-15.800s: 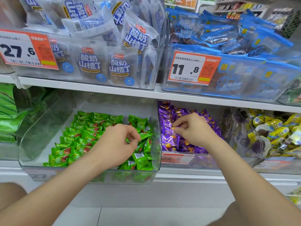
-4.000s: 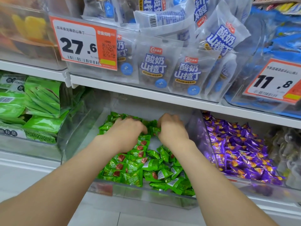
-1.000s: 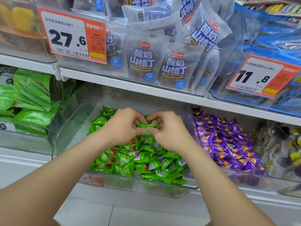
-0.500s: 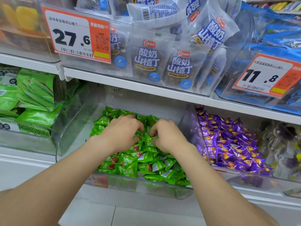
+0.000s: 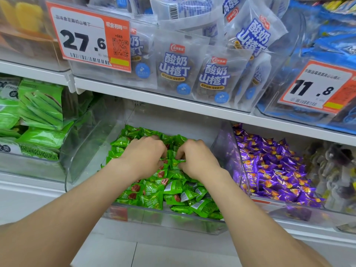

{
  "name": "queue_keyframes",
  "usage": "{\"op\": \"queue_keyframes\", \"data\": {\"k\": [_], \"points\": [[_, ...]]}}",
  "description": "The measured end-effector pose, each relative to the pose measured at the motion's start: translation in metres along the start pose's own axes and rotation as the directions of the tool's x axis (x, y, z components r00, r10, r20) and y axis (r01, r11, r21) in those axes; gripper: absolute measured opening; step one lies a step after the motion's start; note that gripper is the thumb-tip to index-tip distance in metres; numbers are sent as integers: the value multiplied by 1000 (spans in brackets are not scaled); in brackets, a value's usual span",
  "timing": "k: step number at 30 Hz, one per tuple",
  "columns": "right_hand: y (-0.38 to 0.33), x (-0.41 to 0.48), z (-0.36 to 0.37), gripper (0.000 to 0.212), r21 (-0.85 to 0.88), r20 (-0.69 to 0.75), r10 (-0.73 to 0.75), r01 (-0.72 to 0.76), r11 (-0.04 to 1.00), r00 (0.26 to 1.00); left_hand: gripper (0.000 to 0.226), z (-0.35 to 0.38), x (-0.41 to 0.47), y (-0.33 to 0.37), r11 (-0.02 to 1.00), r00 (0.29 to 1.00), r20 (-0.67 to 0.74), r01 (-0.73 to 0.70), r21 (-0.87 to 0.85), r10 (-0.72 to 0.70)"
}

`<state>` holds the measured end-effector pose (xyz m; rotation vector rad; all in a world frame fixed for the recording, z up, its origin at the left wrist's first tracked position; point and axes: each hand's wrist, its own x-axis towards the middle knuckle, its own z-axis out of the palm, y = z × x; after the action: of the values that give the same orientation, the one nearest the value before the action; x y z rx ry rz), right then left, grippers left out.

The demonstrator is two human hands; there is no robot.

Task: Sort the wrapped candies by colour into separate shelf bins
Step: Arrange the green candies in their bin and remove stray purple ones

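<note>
Two forearms are shown bare to the frame edge; left hand (image 5: 143, 154) and right hand (image 5: 197, 158) are uncovered; nails are seemingly obscured.

Glossy candy wrappers (image 5: 174, 186) — clear plastic bin (image 5: 90, 151)

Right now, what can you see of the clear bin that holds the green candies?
The bin is clear, hard-looking plastic, open on top, with a low front lip and taller sloped sides. It sits under a white shelf board, next to the bin of purple candies. Green candies are piled inside. The left hand and right hand reach inside; the right fingers pinch one candy.
</note>
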<state>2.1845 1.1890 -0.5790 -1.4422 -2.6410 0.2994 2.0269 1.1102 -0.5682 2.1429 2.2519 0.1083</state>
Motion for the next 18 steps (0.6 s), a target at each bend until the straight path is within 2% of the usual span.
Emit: {"op": "queue_keyframes", "data": {"k": [2,6,9,10,12,14,16,18], "points": [[0,-1,-2,27,-3,-19,10,-10,1000,1000,26,-1,-1,0,1000,1000,-8,0,-8,0],[-1,-3,-10,44,6,-7,26,-26,1000,1000,25,-3,-2,-1,999,1000,-22,-4,-48,3],[4,-5,-23,25,-1,-73,19,-19,1000,997,20,-4,-2,-2,994,999,-35,-6,-109,2],[6,-8,-26,23,11,-46,12,-11,1000,999,17,-4,-3,-2,991,999,-39,-12,-132,7],[11,-16,-29,23,3,128,-40,40,999,991,12,-3,-4,-2,984,999,-46,-35,-172,28],[8,-24,-26,39,-75,255,-105,128,989,961,10,-3,-5,0,979,998,-40,-55,-196,48],[5,-26,-23,53,-125,236,-122,154,980,964,10,-3,-7,2,974,997,-36,-68,-216,62],[4,-25,-22,51,-132,209,-121,151,980,970,9,-3,-9,3,968,997,-26,-79,-236,75]]}}
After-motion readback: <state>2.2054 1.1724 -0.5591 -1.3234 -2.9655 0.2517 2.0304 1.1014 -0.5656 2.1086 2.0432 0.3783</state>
